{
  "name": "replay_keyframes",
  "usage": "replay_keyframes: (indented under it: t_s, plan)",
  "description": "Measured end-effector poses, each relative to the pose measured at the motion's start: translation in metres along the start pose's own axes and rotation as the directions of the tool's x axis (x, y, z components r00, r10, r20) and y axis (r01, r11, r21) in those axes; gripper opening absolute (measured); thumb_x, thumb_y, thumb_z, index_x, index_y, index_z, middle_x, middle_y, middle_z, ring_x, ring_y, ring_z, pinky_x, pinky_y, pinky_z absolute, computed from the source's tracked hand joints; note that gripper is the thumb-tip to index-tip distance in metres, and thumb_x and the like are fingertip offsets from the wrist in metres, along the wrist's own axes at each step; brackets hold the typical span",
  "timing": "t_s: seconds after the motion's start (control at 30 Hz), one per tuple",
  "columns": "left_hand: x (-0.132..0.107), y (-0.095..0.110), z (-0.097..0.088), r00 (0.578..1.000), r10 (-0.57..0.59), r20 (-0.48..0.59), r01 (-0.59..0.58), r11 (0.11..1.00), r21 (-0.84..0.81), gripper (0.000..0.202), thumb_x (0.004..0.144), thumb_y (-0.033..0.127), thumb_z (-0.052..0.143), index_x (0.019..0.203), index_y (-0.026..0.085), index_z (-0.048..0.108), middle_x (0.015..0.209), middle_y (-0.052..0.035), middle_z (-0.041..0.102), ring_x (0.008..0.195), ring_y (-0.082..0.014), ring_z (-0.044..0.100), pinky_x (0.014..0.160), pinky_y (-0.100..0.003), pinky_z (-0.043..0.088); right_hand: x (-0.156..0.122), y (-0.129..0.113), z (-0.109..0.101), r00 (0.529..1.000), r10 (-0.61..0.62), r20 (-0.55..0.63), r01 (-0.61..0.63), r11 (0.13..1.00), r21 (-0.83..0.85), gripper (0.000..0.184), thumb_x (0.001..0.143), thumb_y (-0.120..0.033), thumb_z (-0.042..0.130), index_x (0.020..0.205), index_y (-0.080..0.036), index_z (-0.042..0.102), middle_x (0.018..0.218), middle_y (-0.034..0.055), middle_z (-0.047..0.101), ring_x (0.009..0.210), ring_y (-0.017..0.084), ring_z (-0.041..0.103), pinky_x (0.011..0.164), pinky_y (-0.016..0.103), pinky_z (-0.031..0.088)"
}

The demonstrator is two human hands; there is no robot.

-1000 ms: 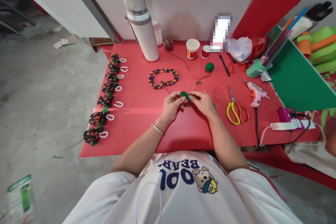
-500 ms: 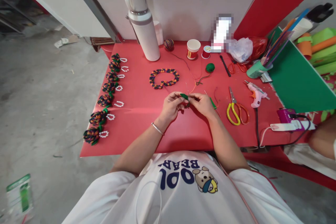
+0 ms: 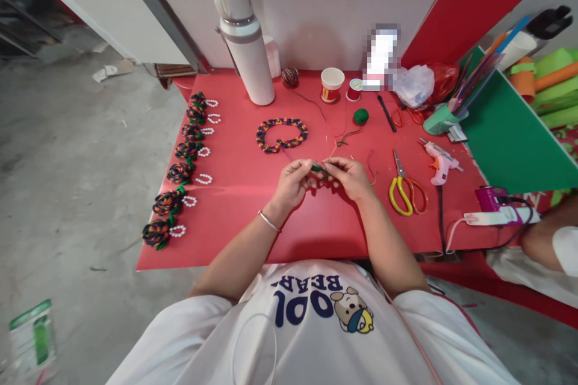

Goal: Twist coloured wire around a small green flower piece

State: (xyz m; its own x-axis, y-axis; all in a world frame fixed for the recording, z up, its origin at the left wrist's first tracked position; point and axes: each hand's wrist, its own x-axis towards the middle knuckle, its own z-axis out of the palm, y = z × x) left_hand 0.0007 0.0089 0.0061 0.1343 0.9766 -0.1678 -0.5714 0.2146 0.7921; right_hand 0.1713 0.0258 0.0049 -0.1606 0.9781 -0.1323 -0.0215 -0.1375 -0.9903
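Above the middle of the red table, a small green yarn piece (image 3: pixel 319 171) is pinched by my left hand (image 3: pixel 292 183) and my right hand (image 3: pixel 350 179), which nearly meet at the fingertips. Both sets of fingers are closed and partly cover it. Just beyond my hands lies a braided ring of multicoloured yarn (image 3: pixel 282 135), its colours orange, purple and dark. A green yarn ball (image 3: pixel 360 117) rests farther back, with a loose strand beside it. To the right of my right hand are yellow-and-orange-handled scissors (image 3: pixel 403 187).
Several yarn flowers (image 3: pixel 179 172) and pearl-bead loops (image 3: pixel 204 178) line the left edge. A tall white flask (image 3: pixel 250 60), paper cup (image 3: pixel 332 85), thread spool (image 3: pixel 354 89) and multicoloured yarn ball (image 3: pixel 289 76) stand behind. A pink glue gun (image 3: pixel 442 163) and power strip (image 3: pixel 501 216) are right; another person sits there.
My fingers have shifted on the green piece, which now sits lower and more covered between them. The green-handled tool beside my right hand is no longer visible.
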Motion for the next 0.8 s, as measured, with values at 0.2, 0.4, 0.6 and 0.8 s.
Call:
replay_keyframes:
  t_s: [0.2,0.4,0.6,0.8]
  plan:
    - [0.005,0.008,-0.003,0.998,0.044,-0.055,-0.045,0.999,-0.011,0.029,0.071,0.039,0.085,0.081,0.016,0.070,0.090,-0.0044,0.072,0.052,-0.0073,0.057,0.041,-0.020,0.042,-0.006,-0.006,0.004,0.990,0.093,0.106,-0.106,0.987,0.120,0.046,0.068,-0.056,0.089,0.098,-0.021,0.080,0.069,-0.0007,0.072,0.054,0.013,0.066,0.044,0.022,0.048]
    - [0.007,0.005,-0.006,0.990,0.101,-0.098,-0.099,0.995,0.033,0.037,0.064,0.022,0.086,0.097,0.018,0.071,0.075,0.0015,0.070,0.052,-0.0068,0.056,0.053,-0.021,0.046,-0.006,-0.009,0.008,0.991,0.097,0.094,-0.103,0.993,0.056,0.044,0.070,-0.055,0.087,0.098,-0.021,0.081,0.071,0.0013,0.074,0.053,0.013,0.065,0.045,0.024,0.049]
    - [0.005,0.003,-0.003,0.998,-0.002,-0.063,0.007,0.997,0.075,0.040,0.068,0.039,0.087,0.097,0.015,0.071,0.070,-0.0001,0.070,0.048,-0.0100,0.057,0.046,-0.024,0.047,-0.007,-0.011,0.010,0.992,0.085,0.098,-0.090,0.994,0.057,0.037,0.073,-0.055,0.084,0.087,-0.021,0.080,0.074,0.0041,0.077,0.058,0.015,0.067,0.046,0.024,0.048]
    - [0.004,-0.004,-0.002,0.999,0.035,-0.027,-0.028,0.972,0.233,0.039,0.071,0.047,0.088,0.076,0.014,0.069,0.054,0.0033,0.059,0.037,-0.0067,0.047,0.033,-0.020,0.035,-0.008,-0.006,0.010,0.991,0.091,0.100,-0.091,0.996,-0.007,0.041,0.075,-0.058,0.082,0.094,-0.021,0.080,0.074,0.0029,0.076,0.060,0.014,0.067,0.050,0.024,0.052]
